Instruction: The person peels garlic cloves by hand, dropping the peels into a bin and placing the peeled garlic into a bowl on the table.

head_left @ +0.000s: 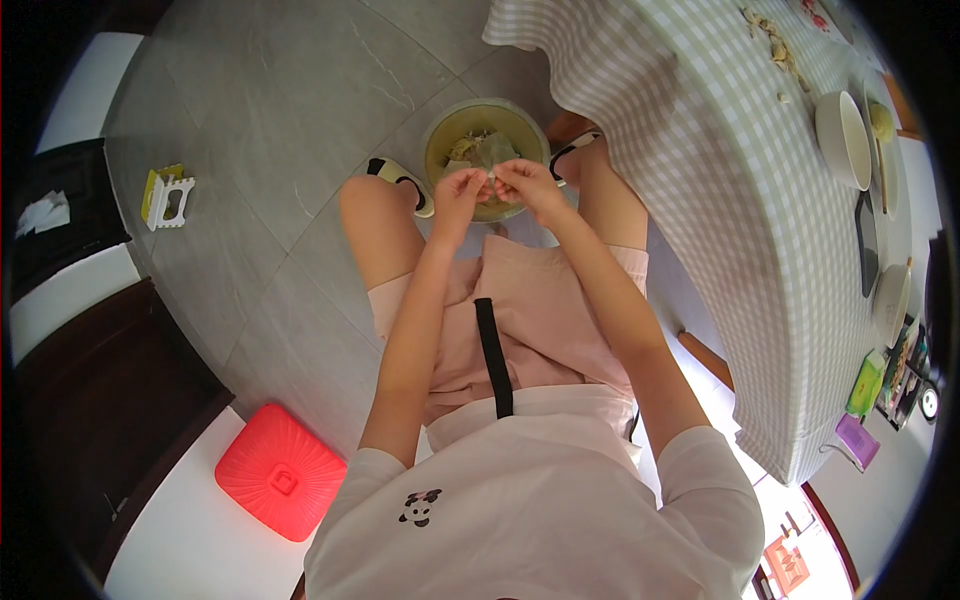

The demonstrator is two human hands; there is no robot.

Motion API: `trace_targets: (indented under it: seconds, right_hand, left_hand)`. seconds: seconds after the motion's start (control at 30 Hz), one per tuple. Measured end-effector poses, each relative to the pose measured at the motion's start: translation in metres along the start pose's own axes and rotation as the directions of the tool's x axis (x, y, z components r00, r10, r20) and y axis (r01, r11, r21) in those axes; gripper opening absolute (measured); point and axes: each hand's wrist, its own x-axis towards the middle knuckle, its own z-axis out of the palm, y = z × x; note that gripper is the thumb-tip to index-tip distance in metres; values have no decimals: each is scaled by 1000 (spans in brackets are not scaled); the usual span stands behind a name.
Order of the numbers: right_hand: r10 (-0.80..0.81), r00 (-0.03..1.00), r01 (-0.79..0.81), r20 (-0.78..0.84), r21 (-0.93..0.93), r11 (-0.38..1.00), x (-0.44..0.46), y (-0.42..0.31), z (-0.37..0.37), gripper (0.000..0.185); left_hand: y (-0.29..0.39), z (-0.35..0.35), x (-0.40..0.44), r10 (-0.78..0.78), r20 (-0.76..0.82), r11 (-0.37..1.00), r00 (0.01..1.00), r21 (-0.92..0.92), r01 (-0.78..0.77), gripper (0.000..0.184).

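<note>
My left hand (463, 192) and my right hand (527, 184) meet in front of me, their fingertips pinched together. Between them is something small and whitish, too small to name. Both hands are above a round yellowish bin (436, 150) that stands on the floor between my feet. Inside the bin lie pale, dry-looking scraps (466, 148) and a piece of clear plastic (494, 150). My fingers cover part of the bin's near side.
On my right is a table with a checked cloth (690, 150). It bears brownish scraps (778, 48), a white bowl (843, 140), a dark phone-like slab (866, 244) and a green packet (866, 384). A red-lidded box (283, 473) and a small stool (170, 200) stand on my left.
</note>
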Motion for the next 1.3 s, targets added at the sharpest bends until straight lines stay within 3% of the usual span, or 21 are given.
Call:
trace_targets:
  seconds: [0.03, 0.17, 0.23, 0.3, 0.43, 0.5, 0.63, 0.73, 0.83, 0.9, 0.93, 1.0, 1.07, 1.23, 1.3]
  right_hand:
    - [-47, 999, 44, -28, -86, 995, -1, -1, 1, 15]
    - [-102, 994, 99, -24, -123, 987, 2, 3, 4, 17]
    - [-115, 993, 115, -29, -8, 993, 0, 2, 7, 17]
    - [-121, 993, 121, 2, 6, 993, 2, 6, 4, 17]
    - [-62, 998, 62, -12, 8, 998, 1, 6, 5, 17]
    - [-35, 999, 38, -31, 77, 996, 2, 5, 6, 18]
    - [-32, 999, 40, -38, 215, 976, 3, 7, 7, 23]
    - [-45, 996, 69, -79, 330, 941, 8, 9, 0, 26]
    - [-7, 999, 18, -41, 269, 963, 8, 8, 2, 26]
    - [53, 997, -36, -60, 251, 967, 8, 8, 6, 26]
    - [112, 990, -90, -82, 232, 968, 8, 7, 8, 26]
    - [74, 996, -60, -38, 298, 953, 8, 7, 9, 26]
    - [33, 999, -33, 6, 362, 931, 10, 7, 10, 26]
    - [31, 1000, -29, -1, 250, 968, 22, 12, 5, 25]
    - [11, 1000, -4, -21, 331, 944, 21, 9, 6, 24]
  left_hand:
    - [0, 0, 0, -1, 0, 1000, 1000, 0, 1, 15]
    - [-1, -1, 1, 67, -12, 996, 998, 58, -66, 14]
    - [-5, -3, 4, 98, -25, 991, 995, 98, -95, 14]
    - [-8, -4, 6, 187, -55, 972, 981, 153, -176, 12]
    - [-11, -5, 7, 209, -34, 956, 977, 218, -196, 12]
    - [-5, -2, 6, 80, -63, 997, 995, 24, -79, 13]
    - [3, 1, 8, 44, -83, 998, 996, -41, -47, 15]
    - [5, 0, 12, -46, -198, 996, 979, -88, 29, 15]
    - [-1, -1, 15, 2, -184, 996, 983, -82, -18, 13]
    - [-5, 3, 16, 186, -166, 979, 968, 116, -169, 10]
    - [-7, 3, 15, 185, -166, 979, 969, 116, -167, 10]
    - [2, 7, 9, 384, -125, 829, 915, 483, -282, 9]
    - [4, 10, 7, 421, -115, 806, 900, 501, -313, 9]
    - [7, 9, 6, 441, -105, 788, 892, 522, -328, 7]
    - [1, 8, 9, 426, -175, 852, 888, 409, -328, 6]
